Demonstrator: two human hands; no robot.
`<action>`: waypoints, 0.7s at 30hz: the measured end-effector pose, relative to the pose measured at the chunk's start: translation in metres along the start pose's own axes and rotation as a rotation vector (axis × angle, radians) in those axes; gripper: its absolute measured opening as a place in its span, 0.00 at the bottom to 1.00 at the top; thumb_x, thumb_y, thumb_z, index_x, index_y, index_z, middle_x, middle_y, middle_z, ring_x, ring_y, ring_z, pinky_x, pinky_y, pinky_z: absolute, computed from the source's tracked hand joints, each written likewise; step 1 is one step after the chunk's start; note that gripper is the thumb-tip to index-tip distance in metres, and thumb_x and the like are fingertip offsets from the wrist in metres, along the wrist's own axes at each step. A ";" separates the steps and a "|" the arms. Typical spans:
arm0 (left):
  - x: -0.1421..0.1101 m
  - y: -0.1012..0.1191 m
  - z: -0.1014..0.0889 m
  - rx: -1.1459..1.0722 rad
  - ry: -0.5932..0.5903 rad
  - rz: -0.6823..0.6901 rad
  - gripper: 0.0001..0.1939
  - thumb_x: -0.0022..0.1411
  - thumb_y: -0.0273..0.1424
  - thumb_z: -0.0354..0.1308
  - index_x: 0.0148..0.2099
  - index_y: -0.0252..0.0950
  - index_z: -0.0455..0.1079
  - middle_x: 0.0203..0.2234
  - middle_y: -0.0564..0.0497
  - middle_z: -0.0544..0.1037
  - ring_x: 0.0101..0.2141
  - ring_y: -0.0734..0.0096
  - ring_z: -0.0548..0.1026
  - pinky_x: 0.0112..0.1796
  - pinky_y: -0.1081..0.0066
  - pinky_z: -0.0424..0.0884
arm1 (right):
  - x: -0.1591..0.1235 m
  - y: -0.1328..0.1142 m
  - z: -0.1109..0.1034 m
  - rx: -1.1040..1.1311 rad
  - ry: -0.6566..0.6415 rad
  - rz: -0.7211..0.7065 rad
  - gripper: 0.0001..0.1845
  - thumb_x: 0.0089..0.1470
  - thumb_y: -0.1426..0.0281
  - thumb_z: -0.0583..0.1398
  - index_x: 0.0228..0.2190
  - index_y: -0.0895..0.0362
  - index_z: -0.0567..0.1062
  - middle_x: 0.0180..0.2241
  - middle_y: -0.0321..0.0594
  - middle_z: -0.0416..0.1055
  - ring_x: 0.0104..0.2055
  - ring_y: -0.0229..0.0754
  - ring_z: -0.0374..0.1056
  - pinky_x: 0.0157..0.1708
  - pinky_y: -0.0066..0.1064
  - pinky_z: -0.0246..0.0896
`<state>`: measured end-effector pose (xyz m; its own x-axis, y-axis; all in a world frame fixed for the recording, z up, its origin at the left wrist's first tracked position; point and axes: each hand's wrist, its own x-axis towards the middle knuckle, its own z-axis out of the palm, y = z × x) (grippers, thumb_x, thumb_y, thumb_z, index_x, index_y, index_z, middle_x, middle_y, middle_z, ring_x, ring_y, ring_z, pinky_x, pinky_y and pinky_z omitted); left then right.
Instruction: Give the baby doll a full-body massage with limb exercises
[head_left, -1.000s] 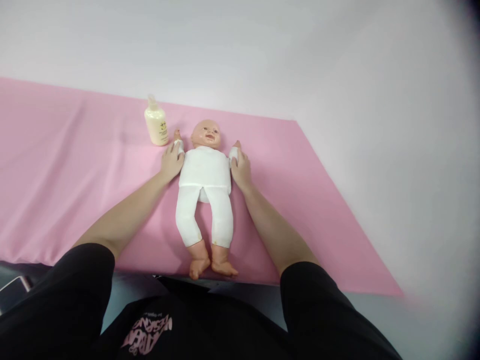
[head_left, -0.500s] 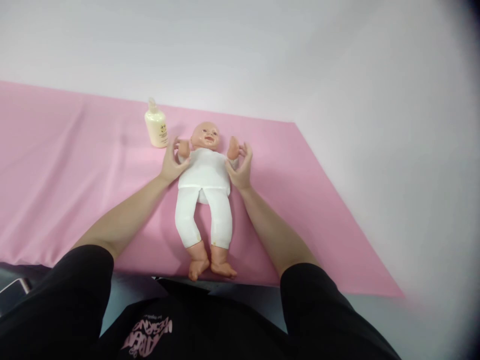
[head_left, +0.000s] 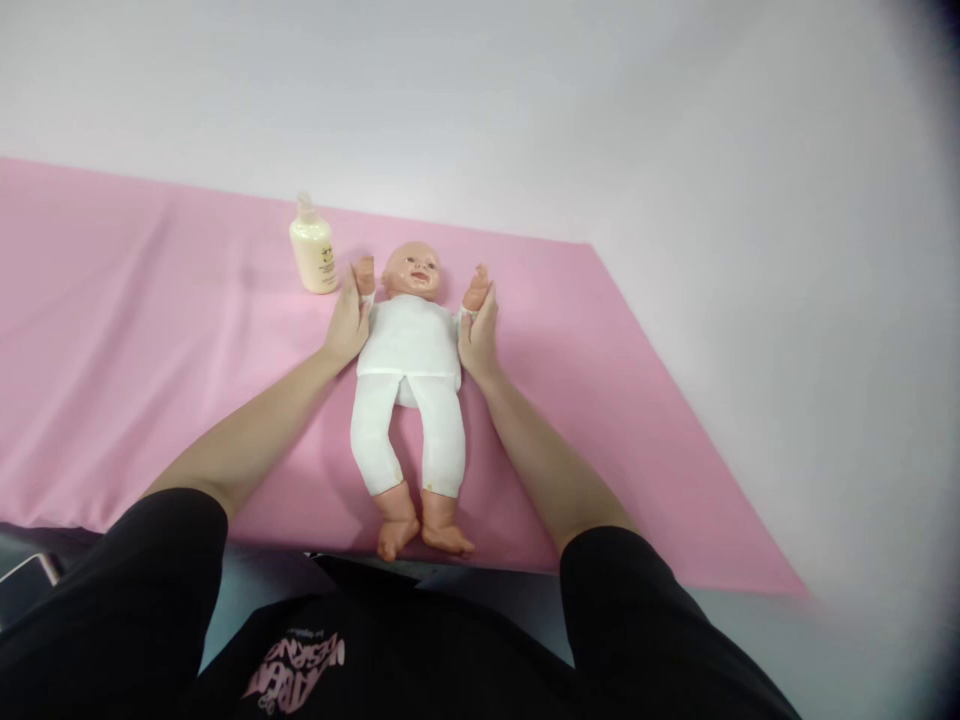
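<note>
"Where does the doll (head_left: 409, 337) lie?"
"Face up on the pink-covered counter (head_left: 600, 440), its trunk between the left hand (head_left: 347, 318) and the right hand (head_left: 480, 330). The head is a little beyond them, the feet at the near edge."
"How are the hands set?"
"Each is curled round one of its forearms, thumb inward, fingers along the outer side."
"And the bottle (head_left: 313, 258)?"
"Upright, just beside the left fingertips."
</note>
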<state>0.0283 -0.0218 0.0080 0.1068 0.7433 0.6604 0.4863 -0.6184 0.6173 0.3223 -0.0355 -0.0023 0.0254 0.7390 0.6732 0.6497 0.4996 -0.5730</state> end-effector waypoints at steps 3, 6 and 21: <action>0.001 -0.011 0.000 0.049 -0.029 -0.036 0.43 0.75 0.54 0.48 0.79 0.35 0.47 0.77 0.34 0.49 0.77 0.44 0.47 0.75 0.46 0.47 | 0.002 0.007 0.000 -0.114 -0.053 0.049 0.36 0.72 0.54 0.41 0.75 0.53 0.47 0.71 0.56 0.58 0.73 0.57 0.58 0.71 0.63 0.58; 0.001 -0.019 0.000 0.118 -0.052 -0.144 0.39 0.74 0.54 0.49 0.75 0.33 0.58 0.75 0.31 0.57 0.75 0.38 0.53 0.74 0.41 0.48 | 0.001 0.009 -0.002 -0.152 -0.122 0.160 0.35 0.70 0.58 0.43 0.73 0.55 0.54 0.64 0.58 0.69 0.66 0.60 0.67 0.66 0.64 0.64; 0.001 -0.034 0.005 -0.098 0.113 -0.208 0.34 0.63 0.34 0.63 0.69 0.38 0.61 0.63 0.35 0.71 0.63 0.49 0.72 0.65 0.46 0.68 | 0.000 0.021 0.004 0.234 -0.009 0.242 0.31 0.59 0.65 0.58 0.63 0.54 0.64 0.63 0.53 0.69 0.67 0.52 0.65 0.71 0.59 0.59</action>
<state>0.0165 0.0013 -0.0139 -0.0870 0.8270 0.5554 0.4002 -0.4816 0.7797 0.3326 -0.0229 -0.0159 0.1502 0.8526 0.5005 0.4339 0.3980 -0.8083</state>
